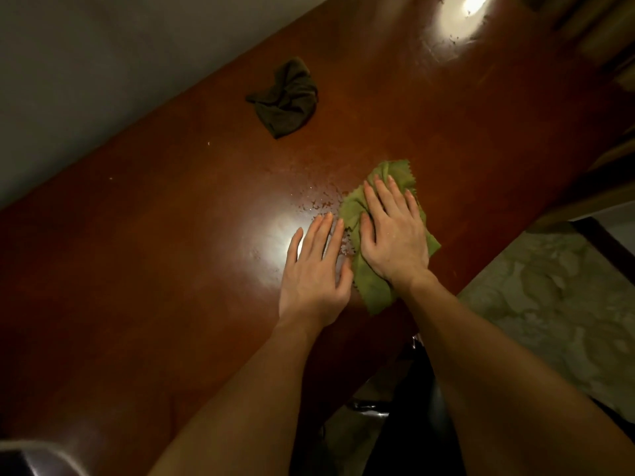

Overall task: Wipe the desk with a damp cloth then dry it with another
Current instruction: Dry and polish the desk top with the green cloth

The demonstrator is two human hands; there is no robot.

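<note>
A long reddish-brown wooden desk runs diagonally across the view. My right hand lies flat with straight fingers on a light green cloth, pressing it onto the desk near the front edge. My left hand rests flat on the bare desk just left of that cloth, fingers straight. Small water droplets glisten on the wood ahead of both hands. A dark green cloth lies crumpled and untouched farther back near the desk's far edge.
A pale wall borders the desk's far side. Lamp glare shines on the far end of the desk. A patterned floor lies to the right, with dark wooden furniture at the upper right. A dark object sits at the bottom left corner.
</note>
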